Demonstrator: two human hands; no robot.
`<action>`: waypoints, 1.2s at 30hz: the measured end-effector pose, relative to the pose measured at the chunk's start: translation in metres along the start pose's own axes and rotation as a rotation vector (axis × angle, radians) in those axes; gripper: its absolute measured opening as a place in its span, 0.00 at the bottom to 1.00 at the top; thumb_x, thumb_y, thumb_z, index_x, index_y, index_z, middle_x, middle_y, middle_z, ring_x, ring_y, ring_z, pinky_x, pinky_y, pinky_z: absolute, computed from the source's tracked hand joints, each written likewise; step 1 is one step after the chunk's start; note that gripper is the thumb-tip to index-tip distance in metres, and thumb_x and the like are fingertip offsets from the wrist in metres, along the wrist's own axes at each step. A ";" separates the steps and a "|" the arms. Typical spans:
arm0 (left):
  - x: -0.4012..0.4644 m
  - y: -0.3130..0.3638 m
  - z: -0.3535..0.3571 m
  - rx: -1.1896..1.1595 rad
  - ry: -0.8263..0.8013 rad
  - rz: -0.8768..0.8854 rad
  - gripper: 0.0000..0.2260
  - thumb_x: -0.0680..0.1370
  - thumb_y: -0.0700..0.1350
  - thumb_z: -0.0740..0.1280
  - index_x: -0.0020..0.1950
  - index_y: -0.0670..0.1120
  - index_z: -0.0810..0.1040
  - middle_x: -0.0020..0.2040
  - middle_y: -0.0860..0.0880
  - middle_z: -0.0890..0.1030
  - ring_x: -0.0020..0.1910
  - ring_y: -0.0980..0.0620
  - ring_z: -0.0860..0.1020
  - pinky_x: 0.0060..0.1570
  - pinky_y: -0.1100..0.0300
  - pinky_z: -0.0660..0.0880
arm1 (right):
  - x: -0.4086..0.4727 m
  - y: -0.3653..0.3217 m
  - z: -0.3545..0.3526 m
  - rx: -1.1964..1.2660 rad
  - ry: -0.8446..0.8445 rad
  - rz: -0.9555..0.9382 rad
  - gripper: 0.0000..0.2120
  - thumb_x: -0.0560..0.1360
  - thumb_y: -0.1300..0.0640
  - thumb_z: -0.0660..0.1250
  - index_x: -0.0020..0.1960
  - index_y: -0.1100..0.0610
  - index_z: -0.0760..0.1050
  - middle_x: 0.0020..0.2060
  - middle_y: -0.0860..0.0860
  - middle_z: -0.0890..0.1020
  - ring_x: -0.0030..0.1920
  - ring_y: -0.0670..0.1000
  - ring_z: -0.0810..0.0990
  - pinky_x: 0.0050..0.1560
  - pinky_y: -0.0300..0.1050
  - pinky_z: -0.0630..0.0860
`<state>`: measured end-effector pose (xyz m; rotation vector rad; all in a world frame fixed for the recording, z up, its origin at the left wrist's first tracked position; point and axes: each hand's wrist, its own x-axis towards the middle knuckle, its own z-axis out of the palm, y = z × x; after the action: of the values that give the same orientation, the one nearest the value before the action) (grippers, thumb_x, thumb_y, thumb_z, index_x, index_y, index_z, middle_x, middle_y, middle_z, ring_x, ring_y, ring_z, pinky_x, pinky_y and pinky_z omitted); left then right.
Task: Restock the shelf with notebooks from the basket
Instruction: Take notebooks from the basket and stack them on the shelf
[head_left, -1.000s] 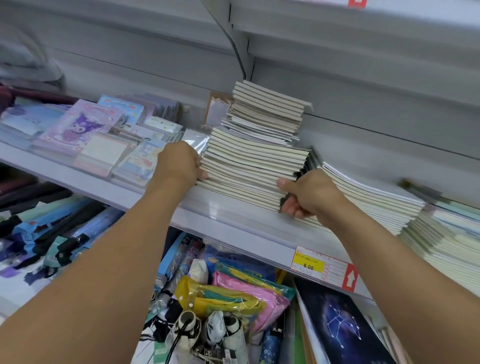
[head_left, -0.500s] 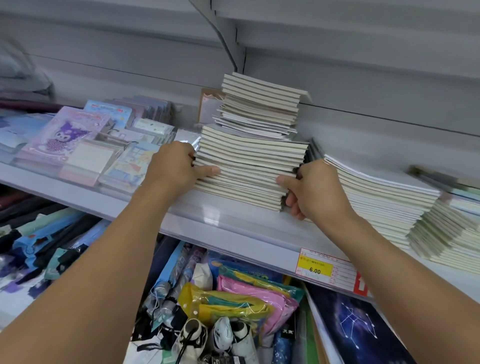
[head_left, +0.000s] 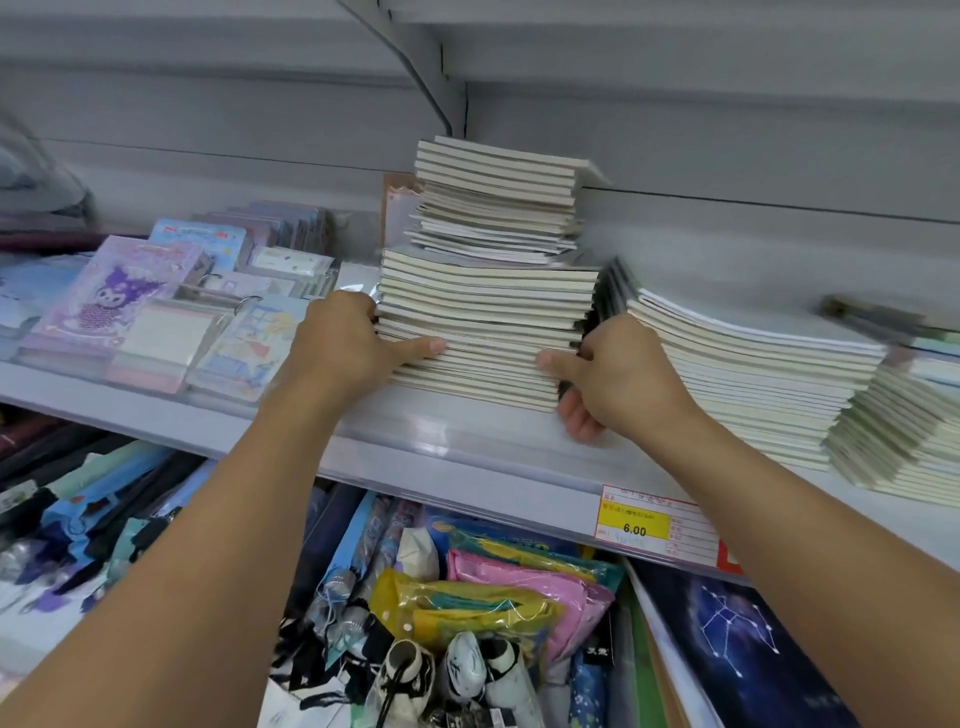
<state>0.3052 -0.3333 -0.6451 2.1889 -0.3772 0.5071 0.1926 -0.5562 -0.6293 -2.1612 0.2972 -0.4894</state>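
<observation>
A tall stack of cream-edged notebooks (head_left: 488, 322) stands on the white shelf (head_left: 457, 441), with a smaller stack (head_left: 498, 197) on top of it at the back. My left hand (head_left: 348, 343) grips the stack's left side, thumb laid across the front edges. My right hand (head_left: 618, 374) grips the lower right corner, thumb on the front and fingers curled around the side. The basket is not in view.
Another wide notebook stack (head_left: 748, 374) lies just right of my right hand, and a slanted pile (head_left: 898, 436) beyond it. Cartoon-covered pads (head_left: 130, 306) fill the shelf's left. A price tag (head_left: 649, 525) marks the shelf edge. Umbrellas and packets (head_left: 467, 613) crowd the level below.
Both hands have stayed on the stack; the left thumb has slid further across its front. The camera has shifted a little, bringing the stack more to the centre.
</observation>
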 end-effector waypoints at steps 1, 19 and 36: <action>0.001 0.000 0.001 0.000 0.013 -0.010 0.28 0.58 0.68 0.77 0.34 0.44 0.74 0.30 0.49 0.78 0.30 0.50 0.75 0.30 0.57 0.71 | 0.002 0.003 0.003 0.026 0.022 -0.016 0.24 0.78 0.55 0.72 0.28 0.62 0.68 0.19 0.58 0.76 0.20 0.57 0.75 0.26 0.44 0.74; 0.000 0.015 -0.004 -0.041 0.147 0.093 0.27 0.71 0.61 0.72 0.31 0.39 0.70 0.27 0.47 0.70 0.28 0.50 0.67 0.28 0.61 0.62 | -0.004 -0.035 -0.016 -0.109 0.095 -0.072 0.22 0.76 0.48 0.72 0.40 0.68 0.78 0.26 0.61 0.82 0.21 0.54 0.80 0.27 0.49 0.82; -0.003 0.024 -0.001 -0.294 0.041 0.069 0.27 0.68 0.62 0.75 0.61 0.51 0.76 0.51 0.56 0.82 0.52 0.51 0.80 0.54 0.52 0.78 | 0.000 -0.068 -0.036 -0.520 0.347 -0.300 0.30 0.69 0.41 0.77 0.29 0.57 0.62 0.27 0.53 0.70 0.29 0.52 0.70 0.27 0.44 0.59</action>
<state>0.2925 -0.3469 -0.6303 1.8845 -0.4755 0.5000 0.1789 -0.5419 -0.5547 -2.6372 0.3154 -1.0598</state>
